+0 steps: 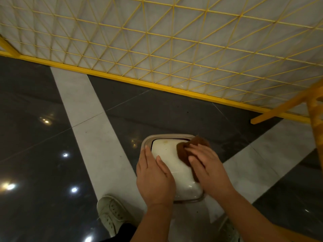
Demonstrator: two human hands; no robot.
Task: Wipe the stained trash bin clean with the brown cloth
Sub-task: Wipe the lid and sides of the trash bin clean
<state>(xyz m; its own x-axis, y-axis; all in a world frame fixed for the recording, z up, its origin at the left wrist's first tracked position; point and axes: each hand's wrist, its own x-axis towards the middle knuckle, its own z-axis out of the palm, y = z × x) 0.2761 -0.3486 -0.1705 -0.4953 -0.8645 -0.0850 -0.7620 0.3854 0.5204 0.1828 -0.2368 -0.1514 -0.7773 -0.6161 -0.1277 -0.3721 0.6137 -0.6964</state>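
Our left hand (153, 177) lies flat on the trash bin (167, 161), steadying it. Beside it, our right hand (208, 166) presses the brown cloth (183, 151) down with straight fingers, to scrub.

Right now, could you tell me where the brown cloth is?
In the head view, the brown cloth lies on the far right of the trash bin lid, pressed flat under the right hand.

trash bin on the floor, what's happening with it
A person is wiping the white lid of the trash bin. The right hand presses the brown cloth flat against the lid's far right part, while the left hand rests on the bin's left side. A faint stain shows near the lid's far edge.
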